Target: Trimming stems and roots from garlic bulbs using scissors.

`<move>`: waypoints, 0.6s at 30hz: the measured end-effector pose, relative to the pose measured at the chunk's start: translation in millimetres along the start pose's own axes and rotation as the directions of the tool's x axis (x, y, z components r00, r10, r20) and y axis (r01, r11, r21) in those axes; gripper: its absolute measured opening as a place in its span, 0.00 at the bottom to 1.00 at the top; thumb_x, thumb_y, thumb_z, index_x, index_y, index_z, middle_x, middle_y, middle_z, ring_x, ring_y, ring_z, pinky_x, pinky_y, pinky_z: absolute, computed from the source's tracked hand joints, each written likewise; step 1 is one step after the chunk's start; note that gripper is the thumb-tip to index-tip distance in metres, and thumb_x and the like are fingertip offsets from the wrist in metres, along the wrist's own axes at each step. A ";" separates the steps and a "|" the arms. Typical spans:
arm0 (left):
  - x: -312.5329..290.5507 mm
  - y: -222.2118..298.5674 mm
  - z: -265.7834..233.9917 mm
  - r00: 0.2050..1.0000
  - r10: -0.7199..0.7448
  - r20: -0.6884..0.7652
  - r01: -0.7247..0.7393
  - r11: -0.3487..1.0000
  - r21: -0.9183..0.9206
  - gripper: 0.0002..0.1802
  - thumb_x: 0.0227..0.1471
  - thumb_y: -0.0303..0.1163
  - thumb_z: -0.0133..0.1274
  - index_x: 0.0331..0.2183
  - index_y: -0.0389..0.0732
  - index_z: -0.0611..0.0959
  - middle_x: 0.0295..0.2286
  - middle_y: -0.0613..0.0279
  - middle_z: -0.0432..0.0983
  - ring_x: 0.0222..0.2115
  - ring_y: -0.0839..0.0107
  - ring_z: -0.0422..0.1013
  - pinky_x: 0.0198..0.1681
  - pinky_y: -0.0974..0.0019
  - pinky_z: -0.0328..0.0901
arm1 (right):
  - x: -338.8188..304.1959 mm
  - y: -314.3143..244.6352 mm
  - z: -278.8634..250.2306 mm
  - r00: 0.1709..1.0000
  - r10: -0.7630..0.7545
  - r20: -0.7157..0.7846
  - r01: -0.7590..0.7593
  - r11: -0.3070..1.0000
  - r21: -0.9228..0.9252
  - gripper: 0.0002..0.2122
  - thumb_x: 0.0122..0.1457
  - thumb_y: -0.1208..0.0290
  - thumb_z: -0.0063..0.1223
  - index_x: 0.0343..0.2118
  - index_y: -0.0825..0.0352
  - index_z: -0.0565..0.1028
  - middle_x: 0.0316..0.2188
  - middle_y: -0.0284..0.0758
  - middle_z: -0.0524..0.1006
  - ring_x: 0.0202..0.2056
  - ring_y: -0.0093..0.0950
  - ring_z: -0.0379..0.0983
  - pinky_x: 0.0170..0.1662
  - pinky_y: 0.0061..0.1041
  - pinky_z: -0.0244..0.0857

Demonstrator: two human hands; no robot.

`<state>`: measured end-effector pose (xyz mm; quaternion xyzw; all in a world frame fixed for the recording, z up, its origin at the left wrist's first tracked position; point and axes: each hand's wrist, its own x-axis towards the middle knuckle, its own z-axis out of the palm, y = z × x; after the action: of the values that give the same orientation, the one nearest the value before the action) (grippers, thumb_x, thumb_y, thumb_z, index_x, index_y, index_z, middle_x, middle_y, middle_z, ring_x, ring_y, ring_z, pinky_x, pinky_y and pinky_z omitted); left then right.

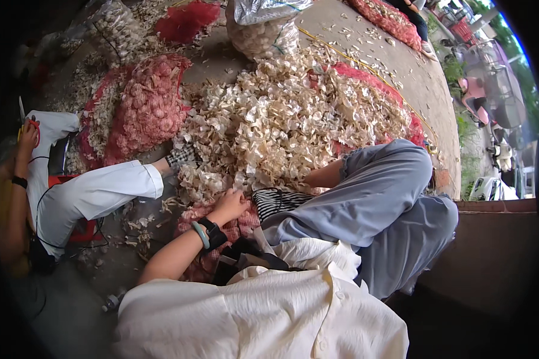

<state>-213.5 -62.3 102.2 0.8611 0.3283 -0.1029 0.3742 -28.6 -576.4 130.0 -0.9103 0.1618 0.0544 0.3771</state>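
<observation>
My left hand (232,204) reaches forward with its fingers bent together, over a pink mesh sack of garlic (196,224) and at the near edge of a big heap of dry garlic skins (263,122). What the fingers hold, if anything, is too small to make out. A black band and a pale green bracelet circle that wrist. Black-and-white striped cloth (280,202) lies just right of the hand, beside my grey trouser leg. My right hand does not show.
At left sits a co-worker in white trousers, with red-handled scissors (37,130) in hand. A pink mesh sack of garlic bulbs (151,99) stands before them. Clear plastic bags of garlic (263,37) stand farther back. A yellow cord (365,60) crosses the floor; vehicles are parked outside at right.
</observation>
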 end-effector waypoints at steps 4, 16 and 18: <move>6.8 -33.7 11.2 1.000 -0.023 -0.004 0.022 0.984 -0.175 0.15 0.43 0.42 0.52 0.30 0.41 0.76 0.30 0.52 0.73 0.34 0.56 0.70 0.36 0.58 0.64 | 3.4 -16.6 10.4 1.000 -0.023 0.011 0.024 0.999 -0.028 0.10 0.49 0.75 0.50 0.34 0.72 0.70 0.18 0.33 0.70 0.18 0.20 0.67 0.20 0.21 0.61; 20.8 -36.1 22.6 0.996 -0.065 -0.067 0.041 0.950 -0.311 0.16 0.44 0.33 0.53 0.35 0.36 0.71 0.25 0.55 0.73 0.26 0.64 0.71 0.30 0.65 0.66 | -15.8 8.6 -11.8 0.999 0.049 -0.022 -0.049 0.999 -0.020 0.10 0.49 0.75 0.50 0.34 0.72 0.70 0.18 0.34 0.70 0.18 0.21 0.67 0.21 0.22 0.62; 32.2 -38.1 26.8 0.997 -0.049 -0.066 0.028 0.954 -0.298 0.16 0.43 0.33 0.53 0.35 0.36 0.71 0.26 0.54 0.72 0.27 0.62 0.70 0.31 0.63 0.65 | -23.4 17.0 -19.2 0.997 0.069 -0.034 -0.069 0.998 -0.012 0.10 0.49 0.74 0.50 0.34 0.72 0.70 0.18 0.34 0.70 0.18 0.21 0.67 0.21 0.22 0.62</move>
<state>-211.6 -46.4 47.9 0.7918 0.3702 -0.0281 0.4849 -56.8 -595.2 137.4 -0.9073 0.1992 0.0532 0.3664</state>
